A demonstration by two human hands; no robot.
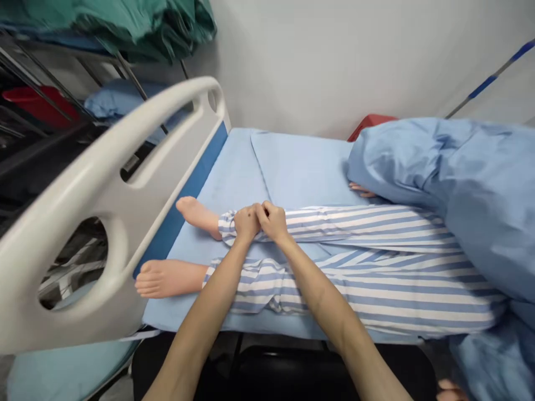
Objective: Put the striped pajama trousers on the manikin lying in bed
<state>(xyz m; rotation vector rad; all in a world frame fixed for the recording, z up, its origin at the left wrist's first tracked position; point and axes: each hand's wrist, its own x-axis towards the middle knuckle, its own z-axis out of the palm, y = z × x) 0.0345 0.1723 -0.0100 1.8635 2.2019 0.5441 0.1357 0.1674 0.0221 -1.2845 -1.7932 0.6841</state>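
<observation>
Left hand (246,221) and right hand (273,221), fingers (264,213) curled shut on a soft striped cotton cuff (227,227)

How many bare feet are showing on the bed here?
2. One foot sticks out of the farther striped trouser leg; the other foot sticks out of the nearer striped trouser leg. None seems hidden.

A hospital bed (196,192) fills the frame's center, its white rail (104,189) at left and a light-blue sheet (225,167) on top. A figure in striped pajamas (376,267) lies across it, feet at left, under a bunched blue blanket (460,189) at right.
</observation>
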